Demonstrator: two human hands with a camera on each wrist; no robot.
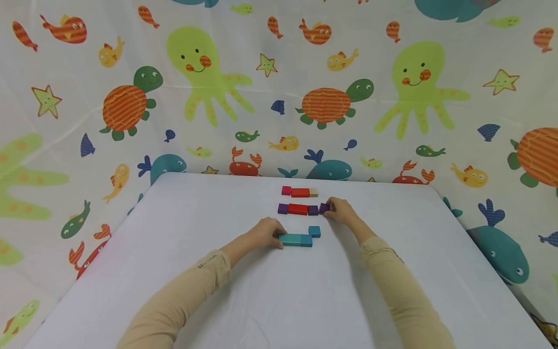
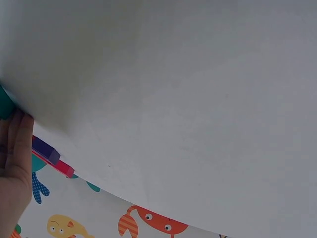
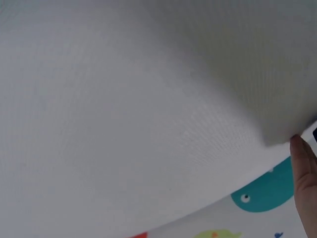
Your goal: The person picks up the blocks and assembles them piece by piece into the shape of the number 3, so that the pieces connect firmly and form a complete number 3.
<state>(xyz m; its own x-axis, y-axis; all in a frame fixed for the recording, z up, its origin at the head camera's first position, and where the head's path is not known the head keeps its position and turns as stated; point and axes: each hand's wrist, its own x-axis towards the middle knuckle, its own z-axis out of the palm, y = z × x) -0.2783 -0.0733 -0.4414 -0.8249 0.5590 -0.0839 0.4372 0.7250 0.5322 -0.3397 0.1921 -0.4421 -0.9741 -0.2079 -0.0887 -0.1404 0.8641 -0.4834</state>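
Observation:
My left hand (image 1: 267, 233) grips the left end of a long teal block (image 1: 289, 239), whose right end meets a blue cube (image 1: 306, 241). Just behind that cube sits another blue cube (image 1: 314, 231). With thumb and fingers, my right hand (image 1: 342, 211) pinches a dark purple cube (image 1: 324, 208) at the right of the middle row. A small gap parts it from a second purple cube (image 1: 313, 210), which follows a red block (image 1: 298, 209) and a purple cube (image 1: 283, 209). In the left wrist view, only a corner of the teal block shows beside the fingers (image 2: 22, 141).
Behind the middle row lies another row: a pink cube (image 1: 286, 190), a red block (image 1: 300, 192) and a beige cube (image 1: 313, 192). All rest on a white-covered table (image 1: 279, 300). A sea-animal patterned cloth (image 1: 279, 77) hangs beyond its back edge.

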